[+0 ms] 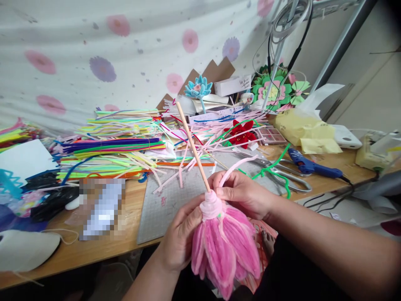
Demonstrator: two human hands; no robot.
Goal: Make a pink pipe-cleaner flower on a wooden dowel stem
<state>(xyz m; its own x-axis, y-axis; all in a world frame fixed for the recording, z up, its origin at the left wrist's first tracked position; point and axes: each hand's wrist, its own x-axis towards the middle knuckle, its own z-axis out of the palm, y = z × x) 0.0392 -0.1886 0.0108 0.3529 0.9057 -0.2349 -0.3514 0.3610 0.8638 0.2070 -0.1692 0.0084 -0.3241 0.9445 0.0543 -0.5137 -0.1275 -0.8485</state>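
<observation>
Pink flower (233,251) is hanging fuzzy-side down by the surface (67,253), smooth wooden stick (192,146) poking up. Left hand (180,234) is clamping it near its coiled base (211,207), right hand (242,192) pinching a curved pale strip (236,165).

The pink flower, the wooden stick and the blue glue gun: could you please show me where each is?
Pink flower (223,251), head view: on a petal.
Wooden stick (193,146), head view: middle of its length.
Blue glue gun (307,165), head view: on its body.

White flower-print curtain (144,29) behind wooden table (72,251); metal frame (337,46) right.
</observation>
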